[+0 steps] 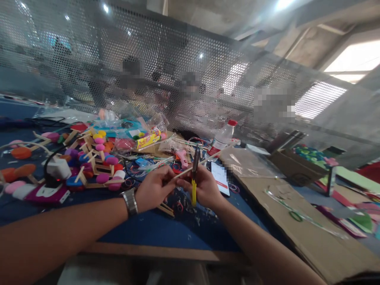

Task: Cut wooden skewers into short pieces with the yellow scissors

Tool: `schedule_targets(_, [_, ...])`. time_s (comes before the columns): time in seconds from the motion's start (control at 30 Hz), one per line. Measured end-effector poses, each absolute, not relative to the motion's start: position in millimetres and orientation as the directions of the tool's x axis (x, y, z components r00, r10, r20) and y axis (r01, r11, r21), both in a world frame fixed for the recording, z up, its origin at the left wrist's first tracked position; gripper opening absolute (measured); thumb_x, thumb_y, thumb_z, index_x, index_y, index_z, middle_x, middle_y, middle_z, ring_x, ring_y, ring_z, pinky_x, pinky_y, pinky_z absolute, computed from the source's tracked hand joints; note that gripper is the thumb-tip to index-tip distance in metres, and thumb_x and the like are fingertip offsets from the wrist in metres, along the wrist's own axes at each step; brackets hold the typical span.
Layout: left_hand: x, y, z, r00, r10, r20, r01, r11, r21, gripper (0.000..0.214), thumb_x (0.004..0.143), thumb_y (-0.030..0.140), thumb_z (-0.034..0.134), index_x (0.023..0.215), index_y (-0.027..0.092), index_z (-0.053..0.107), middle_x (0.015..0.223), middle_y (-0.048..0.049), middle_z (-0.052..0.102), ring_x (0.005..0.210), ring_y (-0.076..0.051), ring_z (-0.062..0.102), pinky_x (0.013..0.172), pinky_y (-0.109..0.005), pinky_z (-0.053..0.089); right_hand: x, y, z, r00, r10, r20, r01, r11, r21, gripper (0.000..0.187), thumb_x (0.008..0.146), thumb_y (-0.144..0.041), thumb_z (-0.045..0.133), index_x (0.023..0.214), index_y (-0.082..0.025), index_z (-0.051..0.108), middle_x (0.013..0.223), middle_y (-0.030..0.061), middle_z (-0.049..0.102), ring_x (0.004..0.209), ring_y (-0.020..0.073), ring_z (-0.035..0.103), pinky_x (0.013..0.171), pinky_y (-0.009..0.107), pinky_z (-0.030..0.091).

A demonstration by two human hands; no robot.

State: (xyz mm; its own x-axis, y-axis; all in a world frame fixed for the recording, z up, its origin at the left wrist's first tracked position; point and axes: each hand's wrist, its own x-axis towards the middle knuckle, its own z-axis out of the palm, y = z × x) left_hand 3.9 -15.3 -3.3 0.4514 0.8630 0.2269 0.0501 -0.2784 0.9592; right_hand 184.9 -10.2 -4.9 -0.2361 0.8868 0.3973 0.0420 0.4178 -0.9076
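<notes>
A thin pale stick (219,152) runs from between my hands up to the right, toward the bottle. My left hand (156,188), wearing a metal watch (130,201), pinches its lower end. My right hand (206,186) is closed around a tool with a yellow handle (194,192) and a long dark, pointed front end; whether it is pliers or scissors is unclear. This tool stands upright across the stick, and my right fingertips also touch the stick. Just below my hands, short wooden sticks (165,210) and pale scraps lie on the blue tabletop (133,229).
Colourful wooden stick pieces (99,168), a purple box with a plugged-in white adapter (59,171) and a pink glue gun (181,158) crowd the left and middle. Right of my hands are a phone (220,180), a red-capped bottle (222,138), cardboard (267,202) and an open box (292,166).
</notes>
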Motion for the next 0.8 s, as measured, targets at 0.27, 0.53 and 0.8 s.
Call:
schedule_targets(0.27, [6.1, -10.4, -1.5, 0.384, 0.877, 0.29, -0.091, -0.277, 0.957, 0.043, 0.087, 0.06, 0.06, 0.079, 0.018, 0.05, 0.052, 0.0068, 0.05, 0.04, -0.007, 0.045, 0.039, -0.018, 0.035, 185.9, -11.4, -4.5, -0.244, 0.864, 0.44, 0.067, 0.467, -0.882, 0.044, 0.069, -0.043, 0.086, 0.077, -0.024, 0.047, 0.069, -0.0037, 0.056, 0.058, 0.0126, 0.054, 0.056, 0.026, 0.049])
schedule_targets(0.53, [7.0, -7.0, -11.0, 0.47, 0.844, 0.259, -0.074, -0.255, 0.964, 0.042, 0.084, 0.057, 0.065, 0.077, 0.018, 0.052, 0.067, 0.0002, 0.062, 0.058, -0.012, 0.059, 0.058, -0.026, 0.051, 181.5, -11.0, -2.4, -0.104, 0.829, 0.549, 0.073, 0.557, -0.827, 0.038, 0.072, -0.034, 0.084, 0.077, -0.024, 0.048, 0.068, -0.0045, 0.059, 0.06, 0.0124, 0.057, 0.055, 0.025, 0.047])
schedule_targets(0.8, [-2.6, 6.2, -9.2, 0.529, 0.742, 0.413, 0.265, -0.606, 0.75, 0.025, 0.088, 0.033, 0.061, 0.071, 0.015, 0.062, 0.068, 0.0001, 0.061, 0.066, -0.013, 0.053, 0.063, -0.025, 0.04, 184.7, -12.7, -5.5, -0.175, 0.855, 0.489, 0.096, 0.509, -0.856, 0.039, 0.069, -0.037, 0.086, 0.082, -0.024, 0.052, 0.072, -0.0027, 0.063, 0.059, 0.0136, 0.058, 0.057, 0.028, 0.051])
